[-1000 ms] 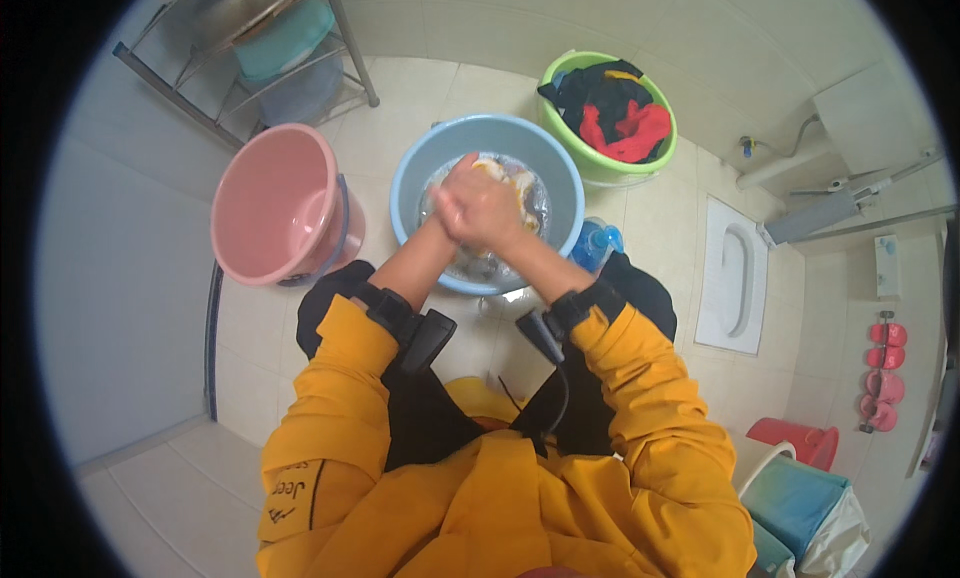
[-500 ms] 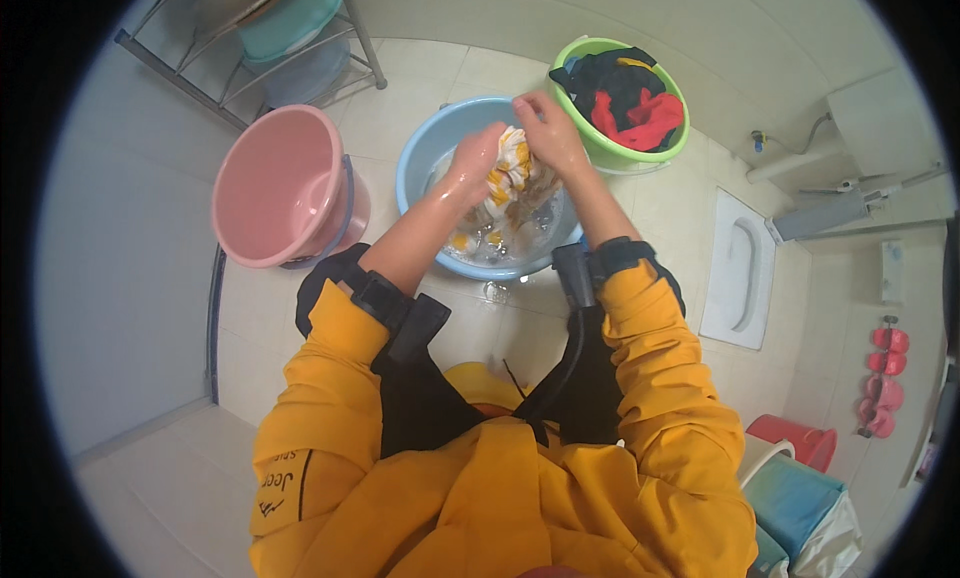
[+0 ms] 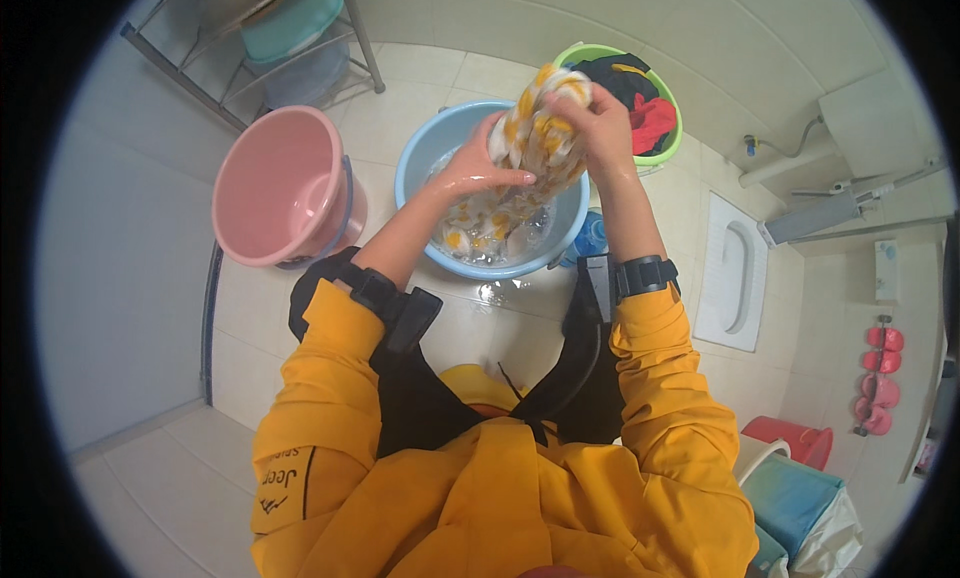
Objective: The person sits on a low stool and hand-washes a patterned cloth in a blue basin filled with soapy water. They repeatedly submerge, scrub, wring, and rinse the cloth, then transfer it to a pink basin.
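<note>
1. One tiled floor (image 3: 415, 73) carries everything low in view; its far edge meets the wall.
2. One light-blue basin (image 3: 408, 178) stands mid-floor, holding sudsy water (image 3: 515, 240).
3. One pink bucket (image 3: 268, 183) stands left of it, toward the floor's left edge; no contents show inside.
4. One lime-green bucket (image 3: 673, 138) stands beyond the basin's far right rim, near the floor's far edge. It holds at least two garments: one black (image 3: 613, 75), one red (image 3: 652, 123).
5. One white-and-yellow patterned cloth (image 3: 545, 156) is bunched above the basin. Its long axis slants from the near left water up toward the far right rim; whether the part in the water is the same piece, I cannot tell.
6. Two hands touch it, neither nearer. The right hand (image 3: 607, 138) grips the upper right side, thumb pressed on top, other fingers partly hidden. The left hand (image 3: 472, 168) clasps the lower left side, thumb laid across the front, its fingers curled behind.
</note>
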`<state>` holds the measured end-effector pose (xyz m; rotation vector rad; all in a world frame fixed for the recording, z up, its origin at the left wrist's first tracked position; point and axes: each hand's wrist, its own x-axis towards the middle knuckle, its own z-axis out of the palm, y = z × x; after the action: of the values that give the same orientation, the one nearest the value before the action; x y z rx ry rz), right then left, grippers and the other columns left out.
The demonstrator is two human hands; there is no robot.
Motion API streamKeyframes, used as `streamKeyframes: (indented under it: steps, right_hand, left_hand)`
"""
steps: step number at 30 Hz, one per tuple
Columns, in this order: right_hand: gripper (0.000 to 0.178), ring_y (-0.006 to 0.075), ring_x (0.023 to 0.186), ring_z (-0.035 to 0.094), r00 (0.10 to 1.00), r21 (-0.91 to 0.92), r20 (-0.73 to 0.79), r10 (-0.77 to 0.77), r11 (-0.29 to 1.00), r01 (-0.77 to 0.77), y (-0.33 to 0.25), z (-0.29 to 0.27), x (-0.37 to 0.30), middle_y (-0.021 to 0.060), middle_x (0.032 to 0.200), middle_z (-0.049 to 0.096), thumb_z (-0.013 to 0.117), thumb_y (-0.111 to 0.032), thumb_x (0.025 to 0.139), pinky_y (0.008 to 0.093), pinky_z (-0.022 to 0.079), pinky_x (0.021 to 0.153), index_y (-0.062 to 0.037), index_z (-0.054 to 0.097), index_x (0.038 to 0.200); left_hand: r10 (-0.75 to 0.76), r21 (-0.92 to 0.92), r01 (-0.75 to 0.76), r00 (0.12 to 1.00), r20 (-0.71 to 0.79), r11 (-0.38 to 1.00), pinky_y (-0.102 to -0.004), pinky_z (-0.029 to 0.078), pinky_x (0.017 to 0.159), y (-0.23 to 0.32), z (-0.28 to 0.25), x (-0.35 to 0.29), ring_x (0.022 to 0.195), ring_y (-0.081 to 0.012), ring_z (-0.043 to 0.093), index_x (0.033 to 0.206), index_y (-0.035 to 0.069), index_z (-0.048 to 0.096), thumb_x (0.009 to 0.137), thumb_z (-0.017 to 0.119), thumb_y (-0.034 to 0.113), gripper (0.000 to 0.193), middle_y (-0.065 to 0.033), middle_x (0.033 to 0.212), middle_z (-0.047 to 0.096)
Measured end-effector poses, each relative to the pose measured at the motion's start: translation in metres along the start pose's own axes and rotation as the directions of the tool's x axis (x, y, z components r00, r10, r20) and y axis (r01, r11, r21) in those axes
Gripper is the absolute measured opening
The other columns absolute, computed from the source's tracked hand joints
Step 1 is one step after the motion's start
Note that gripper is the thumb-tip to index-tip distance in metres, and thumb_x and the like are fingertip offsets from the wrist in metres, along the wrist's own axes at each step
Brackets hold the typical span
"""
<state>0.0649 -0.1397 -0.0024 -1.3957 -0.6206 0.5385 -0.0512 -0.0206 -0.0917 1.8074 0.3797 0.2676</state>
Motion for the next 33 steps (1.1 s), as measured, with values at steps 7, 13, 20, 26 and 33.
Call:
streamKeyframes:
  steps: [7,13,20,26,33]
  right_hand:
    - [0.019,0.0094,0.071,0.054,0.995,0.347,-0.003,-0.096,0.933,0.091,-0.001,0.000,0.001,0.0032,0.081,0.058,0.065,-0.009,0.071,0.0235,0.044,0.066,-0.0007,0.056,0.087]
    - [0.015,0.0081,0.069,0.053,0.982,0.200,0.013,-0.190,0.962,0.183,0.001,-0.011,0.004,0.0019,0.078,0.058,0.064,-0.008,0.072,0.0217,0.043,0.064,-0.0009,0.057,0.084]
    - [0.012,0.0084,0.069,0.054,0.992,0.379,-0.087,-0.096,0.917,0.122,0.008,-0.006,0.006,0.0028,0.079,0.058,0.061,-0.010,0.077,0.0212,0.043,0.063,-0.0022,0.056,0.084]
    - [0.014,0.0082,0.068,0.054,0.987,0.434,-0.126,-0.096,0.890,0.142,0.012,0.002,0.007,0.0024,0.077,0.058,0.061,-0.013,0.077,0.0213,0.043,0.062,-0.0018,0.056,0.084]
    - [0.031,0.0093,0.066,0.052,0.994,-0.529,-0.094,-0.062,0.849,0.003,0.021,-0.049,0.023,0.0026,0.074,0.058,0.067,-0.026,0.070,0.0221,0.042,0.061,-0.0007,0.057,0.084]
  left_hand:
    - [-0.148,0.008,0.152,0.951,0.272,0.988,-0.0304,0.035,0.091,-0.017,0.032,-0.006,0.106,-0.0218,0.046,0.118,0.000,0.040,0.053,0.078,0.031,0.082,-0.0110,0.116,0.047]
    - [-0.224,-0.103,0.286,0.890,0.396,0.953,-0.0296,0.036,0.089,-0.018,0.041,-0.015,0.103,-0.0209,0.048,0.117,0.000,0.041,0.054,0.078,0.032,0.080,-0.0112,0.112,0.050]
    - [-0.153,-0.107,0.215,0.897,0.415,0.971,-0.0299,0.036,0.088,-0.035,0.048,-0.020,0.101,-0.0205,0.048,0.118,0.000,0.042,0.060,0.075,0.031,0.074,-0.0104,0.110,0.050]
    - [-0.206,-0.047,0.220,0.955,0.212,0.974,-0.0276,0.042,0.079,-0.039,0.057,-0.015,0.092,-0.0179,0.053,0.112,0.002,0.048,0.062,0.073,0.034,0.065,-0.0084,0.102,0.055]
    - [-0.316,0.041,0.313,0.945,0.090,0.949,-0.0273,0.045,0.068,-0.015,0.005,-0.013,0.078,-0.0153,0.057,0.105,0.004,0.051,0.061,0.072,0.030,0.055,-0.0069,0.089,0.059]
